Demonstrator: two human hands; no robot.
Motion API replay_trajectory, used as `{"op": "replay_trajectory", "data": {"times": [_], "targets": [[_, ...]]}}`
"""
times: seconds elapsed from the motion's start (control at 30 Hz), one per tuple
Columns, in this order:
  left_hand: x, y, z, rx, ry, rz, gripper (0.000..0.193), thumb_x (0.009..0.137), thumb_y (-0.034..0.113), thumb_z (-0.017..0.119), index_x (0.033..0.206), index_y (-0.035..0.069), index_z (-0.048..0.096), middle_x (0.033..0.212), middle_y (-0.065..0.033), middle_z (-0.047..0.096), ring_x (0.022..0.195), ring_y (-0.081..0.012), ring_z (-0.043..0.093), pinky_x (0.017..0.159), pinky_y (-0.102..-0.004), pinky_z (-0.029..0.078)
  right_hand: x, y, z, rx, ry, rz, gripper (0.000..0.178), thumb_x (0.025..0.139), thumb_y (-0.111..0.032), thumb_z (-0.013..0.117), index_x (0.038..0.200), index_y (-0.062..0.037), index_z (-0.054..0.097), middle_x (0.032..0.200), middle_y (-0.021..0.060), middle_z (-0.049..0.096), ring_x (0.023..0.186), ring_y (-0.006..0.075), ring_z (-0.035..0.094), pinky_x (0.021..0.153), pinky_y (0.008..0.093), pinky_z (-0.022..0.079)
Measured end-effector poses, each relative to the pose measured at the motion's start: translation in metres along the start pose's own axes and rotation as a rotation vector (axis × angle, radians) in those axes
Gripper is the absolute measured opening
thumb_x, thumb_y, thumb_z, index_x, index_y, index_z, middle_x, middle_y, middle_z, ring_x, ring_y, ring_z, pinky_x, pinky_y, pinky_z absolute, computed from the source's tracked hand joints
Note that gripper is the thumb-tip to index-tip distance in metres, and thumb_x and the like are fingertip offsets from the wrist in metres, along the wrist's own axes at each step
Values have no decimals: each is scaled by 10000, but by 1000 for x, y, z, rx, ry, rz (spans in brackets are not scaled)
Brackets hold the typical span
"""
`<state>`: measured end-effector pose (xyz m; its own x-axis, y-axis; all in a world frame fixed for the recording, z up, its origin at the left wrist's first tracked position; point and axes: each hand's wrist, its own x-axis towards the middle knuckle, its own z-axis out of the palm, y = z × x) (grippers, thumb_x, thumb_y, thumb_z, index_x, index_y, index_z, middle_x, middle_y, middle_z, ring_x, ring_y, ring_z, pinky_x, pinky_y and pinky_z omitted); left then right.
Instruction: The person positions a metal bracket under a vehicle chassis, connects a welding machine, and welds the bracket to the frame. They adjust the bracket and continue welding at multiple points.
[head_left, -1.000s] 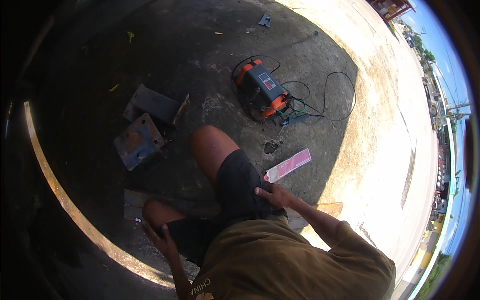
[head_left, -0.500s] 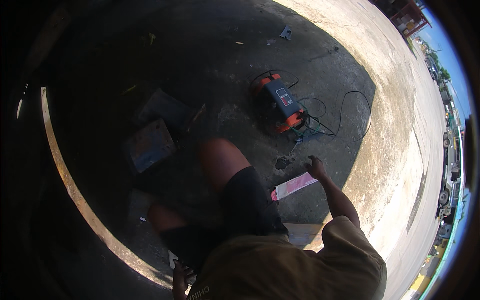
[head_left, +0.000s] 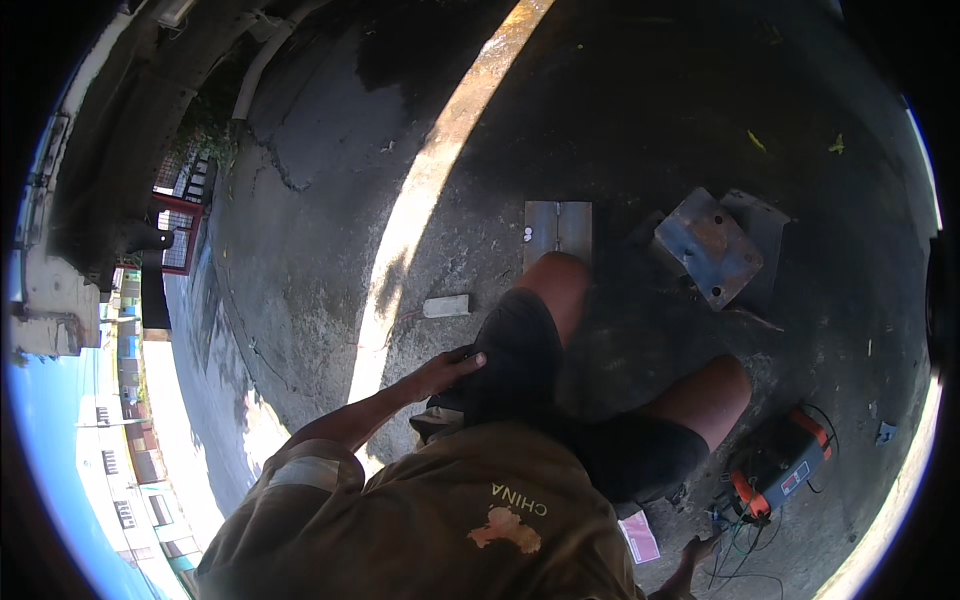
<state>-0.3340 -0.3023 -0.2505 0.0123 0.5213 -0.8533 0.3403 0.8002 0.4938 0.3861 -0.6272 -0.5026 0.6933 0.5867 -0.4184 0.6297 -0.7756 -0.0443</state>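
Observation:
Beside my left thigh, my left hand (head_left: pixel 448 371) lies against the dark shorts with its thumb stretched out; nothing shows in it. Low in the picture my right hand (head_left: pixel 697 550) hangs near a flat pink and white packet (head_left: pixel 640 538), slightly apart from it, its fingers loosely extended and partly dark. Just beyond my left knee two metal plates joined along a seam (head_left: pixel 574 228) lie on the ground, with small pale round pieces on them. A small whitish block (head_left: pixel 446 306) rests on the concrete ahead of my left hand.
Rusty metal plates with holes (head_left: pixel 708 248) lie stacked ahead of my right knee. At the right stands an orange and black boxy machine (head_left: pixel 782 468) with loose cables around it. A sunlit strip (head_left: pixel 415 205) crosses the shaded concrete; a red-framed gate (head_left: pixel 178 235) is far left.
My view has swung left, so the machine and packet now sit lower right. The jointed plates and whitish block now show clearly. My left hand has come up beside my thigh.

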Motion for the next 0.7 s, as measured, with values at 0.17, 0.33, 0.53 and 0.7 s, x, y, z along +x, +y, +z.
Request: {"op": "replay_trajectory", "data": {"times": [0.17,0.33,0.53,0.7], "targets": [[2,-43,9,-97,88,4,897,990,725,487,1490,-19,497,1344,-171,640,1217,-243,622,1047,-358,488,38,47,-7,-67,105,21,944,840,-90,748,1637,-122,242,1558,265,444,1383,472,473,1165,542,376],[-10,-27,7,-194,65,-57,936,976,803,386,1322,-29,636,1200,-140,668,1044,-212,638,923,-338,508,52,16,4,77,-12,214,900,885,-225,784,1605,-94,261,1437,284,561,1297,489,551,1085,578,420],[25,-49,-13,-17,160,-75,989,930,873,322,1136,-6,725,897,-107,667,817,-206,604,778,-361,486,-24,-19,44,201,67,278,584,912,-357,742,1292,-63,410,1109,329,689,1077,556,635,909,670,441],[95,-88,-51,233,167,147,714,1020,604,507,1215,-56,696,934,-204,720,881,-269,681,822,-405,520,-57,-91,44,332,30,227,265,969,-145,568,1205,-38,514,1154,313,657,1084,558,610,862,602,487]]}}
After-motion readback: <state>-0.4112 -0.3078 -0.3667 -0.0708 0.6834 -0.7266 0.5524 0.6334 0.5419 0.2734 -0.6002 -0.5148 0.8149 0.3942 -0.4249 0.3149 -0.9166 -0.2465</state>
